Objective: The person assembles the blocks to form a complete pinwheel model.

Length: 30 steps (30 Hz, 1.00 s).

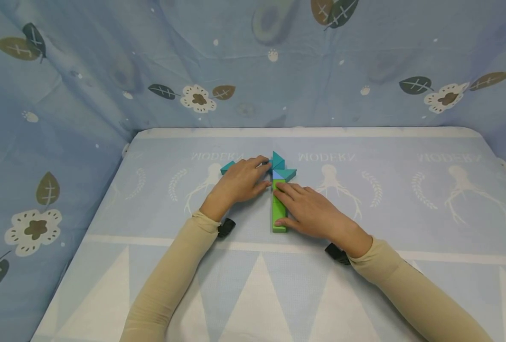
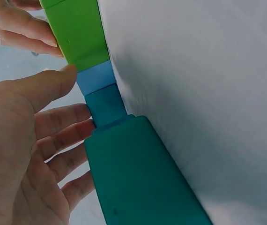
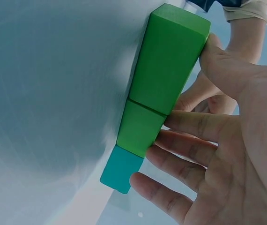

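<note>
Green blocks lie end to end in a row on the table, with a small blue block at their far end. Teal blocks, some with triangular tops, continue beyond it; another teal block pokes out left of the left hand. My left hand is at the left of the row, thumb tip at the green-blue joint, straight fingertips along the small teal block. On the right, my right hand touches the green blocks with thumb and nearly straight fingers spread along their side.
The pieces lie on a patterned tablecloth with pale triangles and printed figures. A blue curtain with flowers and leaves hangs behind and to the left. Dark wrist devices sit under both wrists.
</note>
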### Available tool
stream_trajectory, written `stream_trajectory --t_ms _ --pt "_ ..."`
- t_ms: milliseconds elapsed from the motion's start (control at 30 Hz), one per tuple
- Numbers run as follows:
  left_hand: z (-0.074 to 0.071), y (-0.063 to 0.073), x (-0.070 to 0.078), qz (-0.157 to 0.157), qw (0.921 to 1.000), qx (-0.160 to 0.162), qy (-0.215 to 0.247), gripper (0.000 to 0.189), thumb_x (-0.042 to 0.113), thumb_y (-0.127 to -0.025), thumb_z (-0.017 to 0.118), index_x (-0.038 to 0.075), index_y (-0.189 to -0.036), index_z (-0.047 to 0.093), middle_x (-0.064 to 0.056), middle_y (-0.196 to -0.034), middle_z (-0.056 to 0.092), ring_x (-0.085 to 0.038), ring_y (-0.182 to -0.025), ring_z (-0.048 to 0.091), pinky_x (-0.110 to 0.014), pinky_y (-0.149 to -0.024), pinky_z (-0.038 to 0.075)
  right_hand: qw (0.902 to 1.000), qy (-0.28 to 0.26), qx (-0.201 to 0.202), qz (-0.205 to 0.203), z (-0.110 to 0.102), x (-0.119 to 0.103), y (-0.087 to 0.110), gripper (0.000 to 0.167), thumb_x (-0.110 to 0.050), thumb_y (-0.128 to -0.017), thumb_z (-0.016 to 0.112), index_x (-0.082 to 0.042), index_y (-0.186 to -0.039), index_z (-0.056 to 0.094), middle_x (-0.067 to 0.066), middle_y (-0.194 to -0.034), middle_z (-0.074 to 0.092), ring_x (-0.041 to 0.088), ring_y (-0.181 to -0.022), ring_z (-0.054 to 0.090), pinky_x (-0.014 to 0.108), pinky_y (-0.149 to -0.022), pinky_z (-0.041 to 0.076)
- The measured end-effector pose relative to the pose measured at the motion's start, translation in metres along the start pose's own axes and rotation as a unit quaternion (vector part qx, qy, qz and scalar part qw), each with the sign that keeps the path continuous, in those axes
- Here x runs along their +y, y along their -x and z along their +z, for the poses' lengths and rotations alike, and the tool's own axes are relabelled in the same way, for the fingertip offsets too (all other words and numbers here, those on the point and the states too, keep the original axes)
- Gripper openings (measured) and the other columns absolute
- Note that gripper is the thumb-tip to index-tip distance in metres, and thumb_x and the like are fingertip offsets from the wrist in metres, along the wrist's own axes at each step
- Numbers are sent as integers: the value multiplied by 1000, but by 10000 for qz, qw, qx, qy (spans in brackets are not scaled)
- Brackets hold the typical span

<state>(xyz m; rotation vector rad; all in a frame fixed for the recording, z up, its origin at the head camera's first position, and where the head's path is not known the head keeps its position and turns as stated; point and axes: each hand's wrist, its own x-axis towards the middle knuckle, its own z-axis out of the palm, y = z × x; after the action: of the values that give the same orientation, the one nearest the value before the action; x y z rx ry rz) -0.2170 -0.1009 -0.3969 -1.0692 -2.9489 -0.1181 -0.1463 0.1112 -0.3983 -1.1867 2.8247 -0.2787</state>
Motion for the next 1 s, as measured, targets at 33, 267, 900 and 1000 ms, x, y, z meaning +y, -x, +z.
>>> stream_trajectory --t_ms 33,267,900,1000 --pt "0 0 0 3 10000 9 -7 55 39 -98 59 7 -142 51 -10 -145 50 -29 -121 58 -43 -103 47 10000 -3 -4 1 0 0 0 74 -52 -94 58 -2 -146 43 13 -152 40 31 -138 42 49 -104 44" --pt "0 1 0 -28 10000 -26 -46 56 39 -98 59 6 -142 51 -10 -146 49 -29 -124 56 -43 -104 46 10000 19 -37 0 0 -1 -1 74 -53 -94 58 -3 -147 43 12 -153 40 31 -139 41 49 -104 44" --pt "-44 21 -43 -517 9937 803 584 36 21 -95 66 6 -128 65 -12 -119 65 -29 -102 64 -41 -88 53 9999 -24 -132 68 -4 -2 0 74 -52 -94 58 -1 -146 44 14 -153 40 33 -139 41 49 -104 45" --pt "-50 29 -55 -914 9914 550 759 31 16 -94 67 6 -123 69 -11 -110 68 -28 -98 65 -42 -85 54 9999 -18 -146 64 -3 -2 0 74 -52 -94 58 -1 -146 44 15 -153 39 33 -140 40 49 -104 44"
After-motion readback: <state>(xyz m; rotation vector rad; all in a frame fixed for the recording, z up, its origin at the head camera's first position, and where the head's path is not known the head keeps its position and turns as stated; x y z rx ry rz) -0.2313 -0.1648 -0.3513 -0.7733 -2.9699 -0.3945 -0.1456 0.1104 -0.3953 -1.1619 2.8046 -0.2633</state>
